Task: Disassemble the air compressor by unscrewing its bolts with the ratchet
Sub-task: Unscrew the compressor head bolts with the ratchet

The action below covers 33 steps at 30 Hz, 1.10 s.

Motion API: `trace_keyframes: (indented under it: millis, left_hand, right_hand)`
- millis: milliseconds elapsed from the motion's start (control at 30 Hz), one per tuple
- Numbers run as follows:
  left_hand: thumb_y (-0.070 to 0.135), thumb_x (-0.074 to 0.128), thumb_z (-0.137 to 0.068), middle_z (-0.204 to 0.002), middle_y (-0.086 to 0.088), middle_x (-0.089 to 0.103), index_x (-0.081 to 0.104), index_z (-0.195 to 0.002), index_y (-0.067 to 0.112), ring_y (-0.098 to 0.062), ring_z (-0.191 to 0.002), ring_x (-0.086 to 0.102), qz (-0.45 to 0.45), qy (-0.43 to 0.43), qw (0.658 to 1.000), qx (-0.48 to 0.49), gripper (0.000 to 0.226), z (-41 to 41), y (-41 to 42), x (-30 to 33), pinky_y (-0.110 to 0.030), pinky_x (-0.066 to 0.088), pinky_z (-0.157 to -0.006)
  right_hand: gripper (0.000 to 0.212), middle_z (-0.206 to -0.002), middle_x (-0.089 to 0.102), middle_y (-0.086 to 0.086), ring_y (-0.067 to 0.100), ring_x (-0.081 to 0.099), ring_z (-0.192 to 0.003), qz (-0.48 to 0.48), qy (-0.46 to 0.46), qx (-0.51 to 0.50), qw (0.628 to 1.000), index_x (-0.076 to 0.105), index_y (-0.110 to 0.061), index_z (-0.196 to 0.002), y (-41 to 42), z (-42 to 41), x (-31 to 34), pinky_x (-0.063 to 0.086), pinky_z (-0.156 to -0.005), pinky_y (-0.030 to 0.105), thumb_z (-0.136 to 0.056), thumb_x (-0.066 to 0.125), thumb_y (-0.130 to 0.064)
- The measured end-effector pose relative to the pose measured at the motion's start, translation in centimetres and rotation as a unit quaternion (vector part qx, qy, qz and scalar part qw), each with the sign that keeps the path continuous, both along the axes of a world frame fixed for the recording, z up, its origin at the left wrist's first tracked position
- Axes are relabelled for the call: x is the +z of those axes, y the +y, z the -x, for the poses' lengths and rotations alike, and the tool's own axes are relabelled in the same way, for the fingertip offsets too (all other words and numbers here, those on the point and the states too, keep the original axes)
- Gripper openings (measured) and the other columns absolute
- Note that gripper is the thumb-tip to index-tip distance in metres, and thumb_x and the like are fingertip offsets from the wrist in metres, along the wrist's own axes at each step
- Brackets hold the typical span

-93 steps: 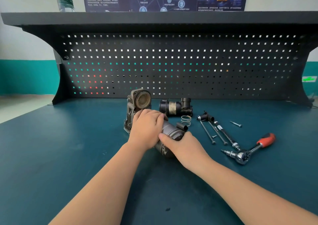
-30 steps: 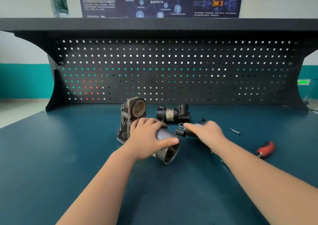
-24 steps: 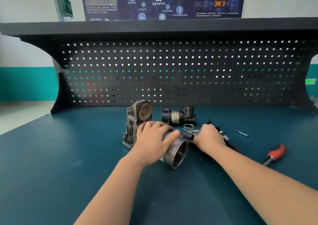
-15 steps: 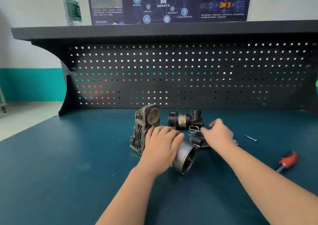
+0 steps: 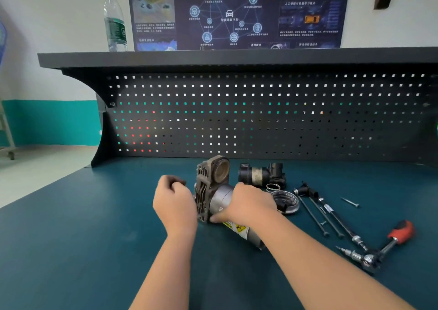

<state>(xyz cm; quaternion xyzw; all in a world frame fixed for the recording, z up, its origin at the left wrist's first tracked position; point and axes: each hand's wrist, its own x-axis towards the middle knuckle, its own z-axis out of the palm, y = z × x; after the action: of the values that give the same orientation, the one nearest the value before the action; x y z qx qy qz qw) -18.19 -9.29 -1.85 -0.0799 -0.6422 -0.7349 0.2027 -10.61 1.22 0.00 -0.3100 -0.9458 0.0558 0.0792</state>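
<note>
In the head view we are gripping the air compressor mid-bench with our right hand, our left hand curling loosely beside it, seemingly empty. Long bolts, an end cap and the ratchet are lying aside, so we are judging disassembly well along.

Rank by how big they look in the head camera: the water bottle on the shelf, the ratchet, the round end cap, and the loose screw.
1. Ratchet, nearer the camera, which flatters it
2. Water bottle, similar length but far back, so unsure against the ratchet
3. Round end cap
4. Loose screw
</note>
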Motion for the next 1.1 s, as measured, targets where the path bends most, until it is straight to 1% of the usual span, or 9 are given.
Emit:
trace_keyframes:
  millis: [133,233,300,367,533,633,733,900,1100]
  left_hand:
    - [0.024,0.054,-0.09,-0.113,0.002,0.061,0.057,-0.108,0.021,0.001,-0.085,0.056,-0.008,-0.058,0.977,-0.204,0.018,1.2,-1.7,1.0,-0.021,0.041,-0.071]
    - [0.046,0.072,-0.067,-0.132,0.011,0.044,0.031,-0.14,0.032,0.0,-0.113,0.051,0.136,0.024,0.92,-0.367,0.084,0.8,-3.0,1.8,-0.022,0.039,-0.093]
    - [0.047,0.074,-0.048,-0.13,0.013,0.048,0.028,-0.14,0.041,0.001,-0.113,0.054,0.219,0.07,0.868,-0.441,0.103,-0.3,-4.1,2.3,-0.019,0.041,-0.095]
    - [0.05,0.078,-0.046,-0.117,0.015,0.06,0.04,-0.13,0.05,0.004,-0.103,0.06,0.256,0.099,0.841,-0.467,0.092,-1.6,-5.1,2.2,-0.012,0.044,-0.087]
    - [0.062,0.074,-0.049,-0.098,0.024,0.066,0.059,-0.105,0.045,0.004,-0.09,0.063,0.237,0.128,0.885,-0.379,0.061,-5.0,-5.5,1.3,-0.012,0.047,-0.076]
    - [0.066,0.073,-0.045,-0.093,0.025,0.068,0.062,-0.102,0.043,0.006,-0.087,0.064,0.227,0.085,0.9,-0.362,0.063,-5.3,-4.7,1.8,-0.013,0.048,-0.075]
    - [0.059,0.078,-0.049,-0.09,0.017,0.072,0.068,-0.099,0.034,-0.001,-0.085,0.068,0.189,0.011,0.905,-0.38,0.057,-4.5,-3.4,2.5,-0.024,0.052,-0.077]
    - [0.04,0.081,-0.062,-0.086,-0.001,0.075,0.072,-0.095,0.016,-0.018,-0.077,0.072,0.112,-0.092,0.9,-0.411,0.042,-2.5,-1.6,2.7,-0.026,0.054,-0.061]
    - [0.024,0.069,-0.082,-0.1,-0.003,0.073,0.073,-0.097,0.022,-0.019,-0.09,0.069,0.054,-0.069,0.905,-0.416,0.016,-0.6,-1.4,1.0,-0.037,0.054,-0.083]
  right_hand:
    - [0.07,-0.091,0.058,-0.007,0.019,0.058,-0.082,-0.01,0.006,0.075,0.997,0.046,-0.023,-0.095,1.0,-1.4,0.3,0.046,-0.063,0.033,-0.051,0.063,-0.075]
    - [0.084,-0.101,0.061,-0.011,0.017,0.059,-0.091,0.005,-0.005,0.159,0.987,0.05,-0.031,-0.111,2.0,-3.3,0.4,0.051,-0.075,0.036,-0.044,0.062,-0.079]
    - [0.095,-0.115,0.06,-0.015,0.013,0.058,-0.103,0.029,-0.028,0.215,0.976,0.046,-0.037,-0.126,2.3,-4.7,0.8,0.05,-0.085,0.035,-0.043,0.066,-0.078]
    - [0.099,-0.124,0.056,-0.019,0.008,0.054,-0.109,0.054,-0.051,0.257,0.964,0.041,-0.039,-0.134,2.2,-6.2,1.5,0.047,-0.092,0.032,-0.046,0.071,-0.074]
    - [0.085,-0.115,0.051,-0.017,0.005,0.047,-0.105,0.009,-0.026,0.276,0.961,0.041,-0.038,-0.128,1.1,-9.6,1.2,0.044,-0.091,0.028,-0.054,0.072,-0.065]
    - [0.103,-0.126,0.037,-0.01,0.012,0.034,-0.116,-0.119,0.028,0.25,0.961,0.019,-0.03,-0.141,0.2,-10.7,-1.2,0.031,-0.101,0.03,-0.057,0.066,-0.066]
    - [0.103,-0.138,0.029,-0.007,0.018,0.028,-0.128,-0.186,0.068,0.206,0.958,0.011,-0.029,-0.146,0.4,-10.7,-3.2,0.02,-0.11,0.033,-0.065,0.067,-0.059]
    - [0.096,-0.141,0.03,-0.009,0.017,0.027,-0.13,-0.179,0.099,0.183,0.962,0.013,-0.031,-0.146,1.3,-9.5,-3.8,0.018,-0.111,0.035,-0.069,0.067,-0.054]
    - [0.094,-0.141,0.032,-0.015,0.013,0.025,-0.131,-0.136,0.132,0.187,0.964,0.016,-0.04,-0.145,2.2,-9.2,-3.9,0.01,-0.11,0.033,-0.068,0.068,-0.056]
